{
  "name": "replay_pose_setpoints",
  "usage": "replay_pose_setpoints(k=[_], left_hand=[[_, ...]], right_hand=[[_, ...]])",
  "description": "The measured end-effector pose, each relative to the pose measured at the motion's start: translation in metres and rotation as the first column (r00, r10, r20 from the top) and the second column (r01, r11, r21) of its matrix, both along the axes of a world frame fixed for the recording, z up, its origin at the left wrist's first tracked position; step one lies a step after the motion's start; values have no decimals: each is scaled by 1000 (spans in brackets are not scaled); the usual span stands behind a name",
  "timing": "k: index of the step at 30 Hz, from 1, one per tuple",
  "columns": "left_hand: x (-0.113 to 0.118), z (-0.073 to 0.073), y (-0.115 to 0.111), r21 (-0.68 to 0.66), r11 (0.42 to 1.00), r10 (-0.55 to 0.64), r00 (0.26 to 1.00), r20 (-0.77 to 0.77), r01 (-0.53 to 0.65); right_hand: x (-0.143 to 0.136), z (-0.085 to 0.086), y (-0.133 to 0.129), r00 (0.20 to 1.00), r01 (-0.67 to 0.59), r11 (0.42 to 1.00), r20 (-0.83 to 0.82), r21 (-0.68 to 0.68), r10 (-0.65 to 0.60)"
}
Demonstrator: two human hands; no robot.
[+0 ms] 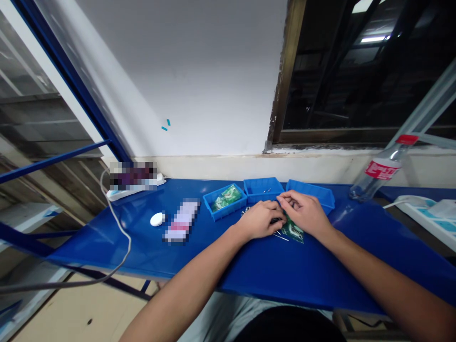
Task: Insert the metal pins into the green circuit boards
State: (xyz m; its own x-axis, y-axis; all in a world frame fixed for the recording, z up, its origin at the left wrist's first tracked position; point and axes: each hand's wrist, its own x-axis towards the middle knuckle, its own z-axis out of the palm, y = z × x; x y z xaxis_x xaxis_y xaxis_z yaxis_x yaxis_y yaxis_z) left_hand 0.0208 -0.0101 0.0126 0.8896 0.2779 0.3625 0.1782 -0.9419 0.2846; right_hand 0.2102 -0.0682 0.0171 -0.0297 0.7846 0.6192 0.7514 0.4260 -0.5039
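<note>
On the blue table, my left hand is closed round a small dark item, only partly visible under its fingers. My right hand touches it from the right, thumb and fingers pinched together; what they hold, if anything, is hidden. Beneath my right hand lies a green packet with small parts, thin metal pieces beside it. Behind the hands stand three blue bins: the left bin holds green packets, the middle bin a few small metal pieces, and the right bin is partly covered by my right hand.
A white round case and a blurred flat item lie at the left. A power strip with a cable is at the back left. A bottle with a red cap and another power strip stand at the right.
</note>
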Motion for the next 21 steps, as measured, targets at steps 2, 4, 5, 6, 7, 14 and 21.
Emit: replay_pose_setpoints(k=[2, 4, 5, 6, 7, 14, 21], left_hand=[[0, 1, 0, 4, 1000, 15, 999, 42, -15], [0, 2, 0, -1, 1000, 21, 995, 99, -21], [0, 3, 0, -7, 1000, 25, 991, 129, -24], [0, 4, 0, -16, 999, 32, 987, 158, -30], [0, 5, 0, -28, 999, 45, 982, 184, -40], [-4, 9, 3, -155, 973, 212, 928, 306, -171], [-6, 10, 4, -302, 919, 371, 817, 441, -254]], right_hand=[[0, 1, 0, 1000, 18, 1000, -7, 22, -18], [0, 2, 0, 999, 52, 998, -15, 48, -51], [0, 3, 0, 998, 67, 996, -17, 59, -66], [0, 3, 0, 997, 76, 995, -13, 66, -75], [0, 3, 0, 997, 76, 995, -8, 70, -76], [0, 5, 1, 999, -32, 999, -25, 6, 32], [-2, -8, 7, 970, -113, 985, -229, -129, 82]])
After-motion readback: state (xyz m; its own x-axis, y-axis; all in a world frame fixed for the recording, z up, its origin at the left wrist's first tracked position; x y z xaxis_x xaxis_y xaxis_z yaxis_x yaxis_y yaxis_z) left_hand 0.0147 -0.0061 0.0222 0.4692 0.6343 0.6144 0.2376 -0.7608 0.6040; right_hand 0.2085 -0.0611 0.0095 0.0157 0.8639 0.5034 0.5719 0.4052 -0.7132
